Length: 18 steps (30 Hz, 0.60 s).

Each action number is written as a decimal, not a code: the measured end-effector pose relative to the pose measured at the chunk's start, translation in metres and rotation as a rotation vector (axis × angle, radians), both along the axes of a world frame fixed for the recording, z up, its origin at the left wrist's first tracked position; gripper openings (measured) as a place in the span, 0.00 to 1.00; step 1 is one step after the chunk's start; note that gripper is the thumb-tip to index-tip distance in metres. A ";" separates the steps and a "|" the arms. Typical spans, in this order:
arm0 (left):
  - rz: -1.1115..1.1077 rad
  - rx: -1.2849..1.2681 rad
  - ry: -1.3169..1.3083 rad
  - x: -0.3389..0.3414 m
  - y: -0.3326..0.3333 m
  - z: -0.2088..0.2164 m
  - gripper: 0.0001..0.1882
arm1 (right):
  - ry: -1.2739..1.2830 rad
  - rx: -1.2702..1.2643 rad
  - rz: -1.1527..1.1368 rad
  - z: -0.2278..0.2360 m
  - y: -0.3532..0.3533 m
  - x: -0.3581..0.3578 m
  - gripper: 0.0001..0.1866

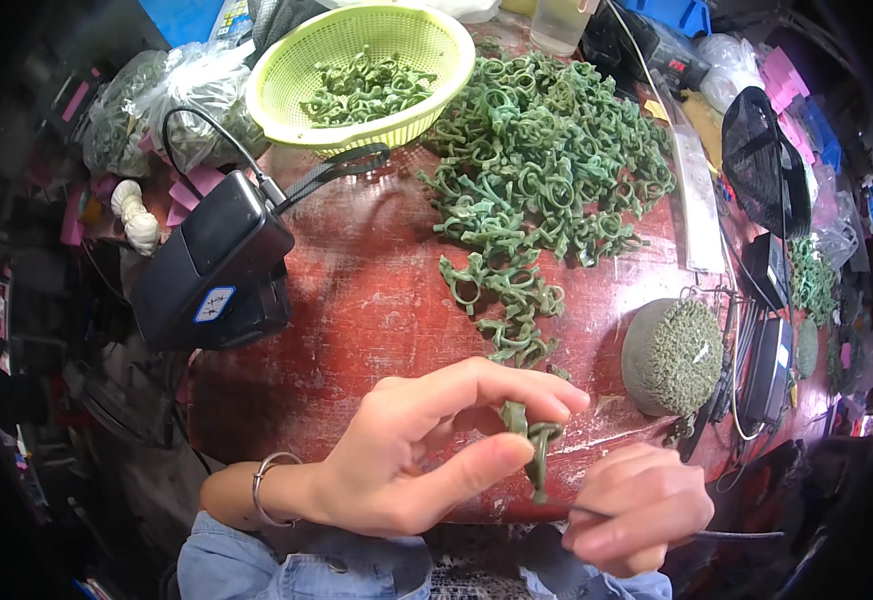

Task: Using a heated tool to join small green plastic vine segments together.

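Between the thumb and fingers of my left hand (pixel 396 465) is a green ring-shaped piece (pixel 540 462), held up near the table's front edge. My right hand (pixel 646 500) is closed around a thin dark rod-like tool (pixel 741 535). One end of it points toward the green piece, and the other sticks out to the right; the tip looks apart from the piece. Beyond my left hand, a trail of similar green ring pieces (pixel 516 300) leads back to a large heap (pixel 546 150).
A yellow-green plastic basket (pixel 271 110) with more green pieces stands at the back left. Nearer left is a black device (pixel 221 240) with a cable. A round block (pixel 646 365) with a rough green top sits at right, beside black adapters (pixel 768 370) and cords. The table (pixel 356 300) is red and scuffed.
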<state>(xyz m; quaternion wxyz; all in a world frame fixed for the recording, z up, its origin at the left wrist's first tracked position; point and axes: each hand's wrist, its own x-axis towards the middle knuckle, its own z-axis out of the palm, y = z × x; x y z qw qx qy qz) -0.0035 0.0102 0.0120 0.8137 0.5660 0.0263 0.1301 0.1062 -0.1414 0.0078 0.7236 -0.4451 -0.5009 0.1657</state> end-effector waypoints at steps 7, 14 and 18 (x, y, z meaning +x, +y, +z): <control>-0.042 0.004 0.069 -0.003 0.001 0.003 0.21 | -0.187 0.013 -0.318 -0.007 0.007 -0.011 0.15; -0.043 0.086 0.045 -0.003 0.002 0.003 0.22 | -0.395 -0.080 -0.380 -0.003 0.007 -0.010 0.15; 0.027 0.238 0.030 -0.002 0.003 0.006 0.23 | -0.385 -0.086 -0.336 -0.003 0.008 -0.008 0.15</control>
